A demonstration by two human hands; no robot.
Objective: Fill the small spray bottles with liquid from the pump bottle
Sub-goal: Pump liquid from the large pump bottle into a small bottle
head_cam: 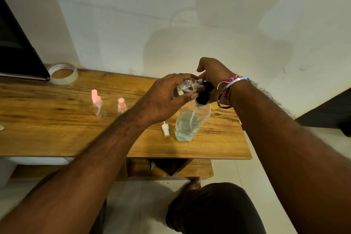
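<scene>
The clear pump bottle (191, 121) with a black pump head (204, 96) stands on the wooden table (57, 129), part full of pale liquid. My left hand (163, 99) grips a small clear uncapped bottle (190, 84), tilted on its side with its threaded neck against the black nozzle. My right hand (212, 74) rests on top of the pump head, its fingers hidden behind the bottle. A white spray cap (165, 129) lies on the table beside the pump bottle. Two small bottles with pink caps stand further left, one tall (97, 105), one short (122, 106).
A roll of clear tape (63, 72) lies at the table's back left, beside a dark flat panel (19, 53). The wall runs close behind the table. The table's right edge ends near my right forearm. My knee and foot show below.
</scene>
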